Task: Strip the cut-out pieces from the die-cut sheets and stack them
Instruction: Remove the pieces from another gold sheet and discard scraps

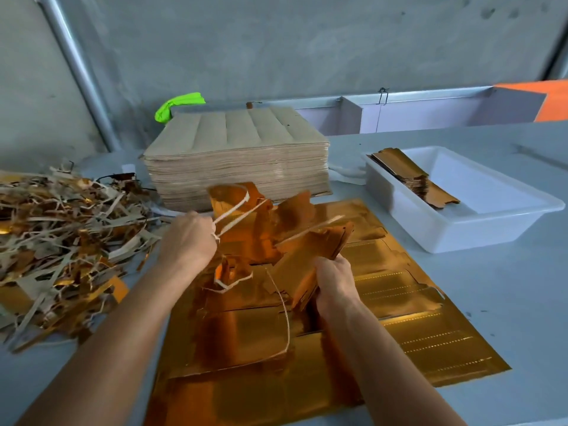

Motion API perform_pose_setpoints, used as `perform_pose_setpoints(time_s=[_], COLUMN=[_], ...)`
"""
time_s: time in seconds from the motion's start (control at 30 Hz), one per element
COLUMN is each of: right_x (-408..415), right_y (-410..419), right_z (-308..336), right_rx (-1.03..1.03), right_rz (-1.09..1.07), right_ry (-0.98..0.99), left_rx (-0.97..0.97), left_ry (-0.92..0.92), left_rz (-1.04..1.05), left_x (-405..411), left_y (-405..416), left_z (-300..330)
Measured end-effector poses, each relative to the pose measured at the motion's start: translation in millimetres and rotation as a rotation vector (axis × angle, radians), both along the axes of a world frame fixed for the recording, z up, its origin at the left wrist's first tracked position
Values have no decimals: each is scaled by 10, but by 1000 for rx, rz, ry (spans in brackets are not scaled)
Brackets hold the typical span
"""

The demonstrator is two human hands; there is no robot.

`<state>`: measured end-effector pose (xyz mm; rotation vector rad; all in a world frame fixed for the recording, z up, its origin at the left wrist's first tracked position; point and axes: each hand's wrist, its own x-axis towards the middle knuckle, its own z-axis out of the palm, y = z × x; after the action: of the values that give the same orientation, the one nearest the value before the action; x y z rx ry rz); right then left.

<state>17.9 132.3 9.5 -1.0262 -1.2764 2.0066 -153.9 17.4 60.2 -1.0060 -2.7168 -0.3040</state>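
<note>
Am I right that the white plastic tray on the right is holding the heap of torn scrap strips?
Not quite: the head view shows the white plastic tray holding stacked gold cut-out pieces. The heap of torn scrap strips lies on the table at the left.

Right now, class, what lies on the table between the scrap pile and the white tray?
In the head view, the tall brown sheet stack stands between the scrap pile and the white tray, with gold sheets nearer the person.

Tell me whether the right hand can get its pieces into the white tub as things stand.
Probably yes. The right hand grips a bundle of cut-out pieces, and the white tub sits open-topped to its right, with nothing between them.
</note>
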Motion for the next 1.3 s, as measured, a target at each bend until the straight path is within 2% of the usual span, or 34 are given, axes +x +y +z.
perform_pose_setpoints(time_s=[0.13,0.2,0.33,0.5,0.53,0.6,0.67,0.77,0.83,0.9,1.0,1.03,1.2,1.3], right_x=[-30,-40,-75,-80,-73,-64,-58,-51,-58,-71,-83,-82,-27,15], right_y=[65,108,178,241,243,242,244,236,231,231,238,241,160,82], right_z=[8,-9,13,38,39,45,49,35,15,6,31,44,55,15], right_rx=[-43,-63,-92,-125,-133,-149,-165,-162,-138,-127,-113,-98,-111,4], right_rz=[-7,-22,-55,-82,-84,-79,-71,-62,-48,-55,-76,-86,-136,-134], right_ry=[-70,-114,-155,-170,-173,-174,-165,-153,-160,-148,-102,-74,127,162], left_rx=[-444,-480,-225,218,274,247,103,-162,-230,-150,126,158,46,77], left_ry=[-150,-234,-418,-616,-594,-398,-188,-23,93,108,99,107,161,98], left_rz=[-15,-56,-257,-475,-521,-586,-632,-594,-570,-561,-556,-580,-705,-725], left_x=[21,39,101,222,274,371,449,471,437,416,467,517,836,953], left_y=[-28,-51,-47,112,206,465,743,1016,1079,1074,981,936,801,790], left_z=[22,145,446,522,488,349,121,-245,-392,-445,-425,-411,-414,-419])
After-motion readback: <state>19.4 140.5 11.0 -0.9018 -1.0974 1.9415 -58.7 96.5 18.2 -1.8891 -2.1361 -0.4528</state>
